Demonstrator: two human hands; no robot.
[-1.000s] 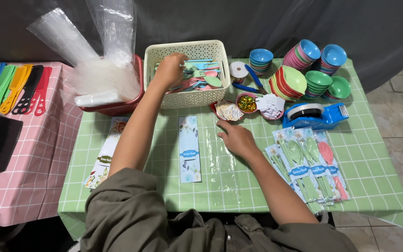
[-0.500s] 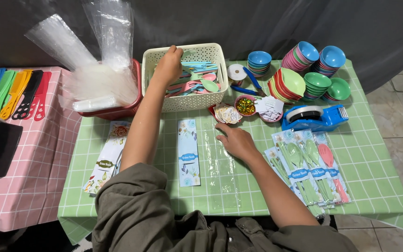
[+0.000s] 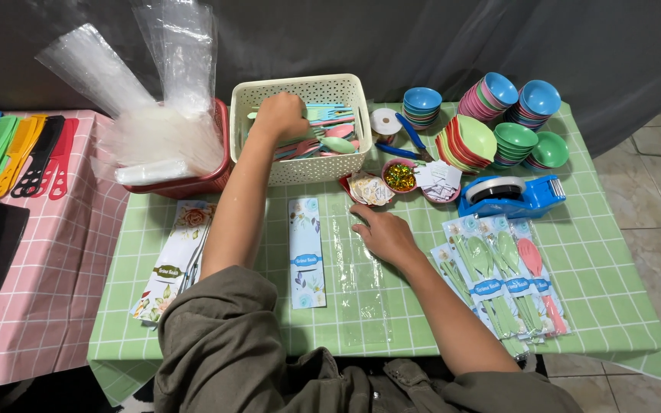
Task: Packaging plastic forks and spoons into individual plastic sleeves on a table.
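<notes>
A worktop point(image 3: 606, 306) under a green checked cloth fills most of the scene, with a second one in pink check point(image 3: 40, 291) butting up on the left. At the back stands a cream perforated basket point(image 3: 323, 164) full of pastel plastic cutlery point(image 3: 330, 134). The left hand point(image 3: 281, 116) is down inside it among the forks and spoons, fingers curled; I cannot tell whether the grip has closed on a piece. Beside the basket a red tub point(image 3: 193, 183) holds clear bags point(image 3: 154, 115). The right hand point(image 3: 382, 235) lies flat, fingers spread, pressing a clear plastic sleeve point(image 3: 365, 298) to the cloth. Just left of that sleeve lies a floral card point(image 3: 305, 252). A blue tape dispenser point(image 3: 510, 195) sits right of the hand, finished cutlery packs point(image 3: 503, 283) below it.
</notes>
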